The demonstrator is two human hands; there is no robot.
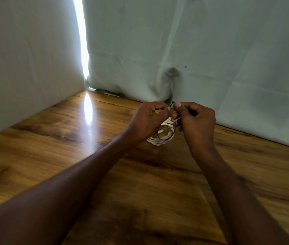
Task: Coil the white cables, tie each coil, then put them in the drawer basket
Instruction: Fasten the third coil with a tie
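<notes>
Both hands up near the desk's (55, 138) back edge, left hand (145, 121) and right hand (196, 121) each pinching an end of the thin dark tie (166, 137) looped round the white cable coil (161, 137) — best twisted snug, loops kept bunched.

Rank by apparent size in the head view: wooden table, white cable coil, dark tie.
1. wooden table
2. white cable coil, partly hidden by the hands
3. dark tie, a thin loop around the coil

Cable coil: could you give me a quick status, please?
Both hands, left and right, pinching dark tie. White coil held above table. Nothing obstructing.
</notes>
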